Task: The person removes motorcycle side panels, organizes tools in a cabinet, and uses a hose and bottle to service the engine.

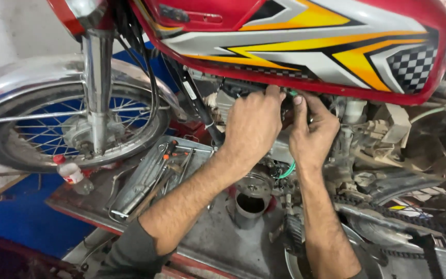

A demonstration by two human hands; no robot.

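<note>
Both hands work under the red fuel tank [305, 41] at twelve o'clock; left hand [251, 126] curled, grip hidden; right hand [311, 132] pinches a small green part [294, 93]; seating it likely needs steady fingertips.

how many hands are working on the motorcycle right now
2. The left hand reaches up under the red fuel tank, by the engine. The right hand is right beside it, fingertips at the tank's lower edge. Both fingertips are partly hidden.

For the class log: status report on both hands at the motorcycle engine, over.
Left hand and right hand both up under the red fuel tank, fingers working at the engine top. Green wire hangs below. Grip hidden. Tool tray sits beside the left forearm.
</note>
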